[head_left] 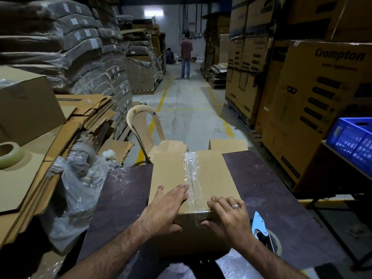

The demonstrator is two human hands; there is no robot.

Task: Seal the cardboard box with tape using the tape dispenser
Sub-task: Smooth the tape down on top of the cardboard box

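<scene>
Head view: a plain brown cardboard box [209, 174] sits on a dark, scuffed table [271, 188], flaps closed. A strip of clear tape [190, 170] runs along the centre seam from the far edge to the near edge, glossy and wrinkled, with trapped creases along its length.

Left hand [167, 206] lies flat on the box top, fingers straight and spread, fingertips on the tape beside the seam, thumb down over the near face — it presses and grasps nothing. Right hand [227, 214] is at the near top edge, right of the seam. Its fingers are bent over the top panel and its thumb is set against the front face, pinching the edge. A metal ring [235, 206] is on one finger.

Tape dispenser [259, 224] lies on the table just right of the box, apart from both hands. Its pale blue plate stands up, and its roll is partly hidden by the right forearm.

Surroundings: a loose roll of tape [10, 156] rests on flattened corrugated sheets [30, 188] at left, with crumpled clear plastic sheeting [80, 190] beside the table. A beige moulded plastic chair [145, 125] stands beyond the box. A blue perforated crate [354, 141] sits at right below printed cartons [322, 93] — stacked high. A person [186, 55] stands far down the concrete aisle.
</scene>
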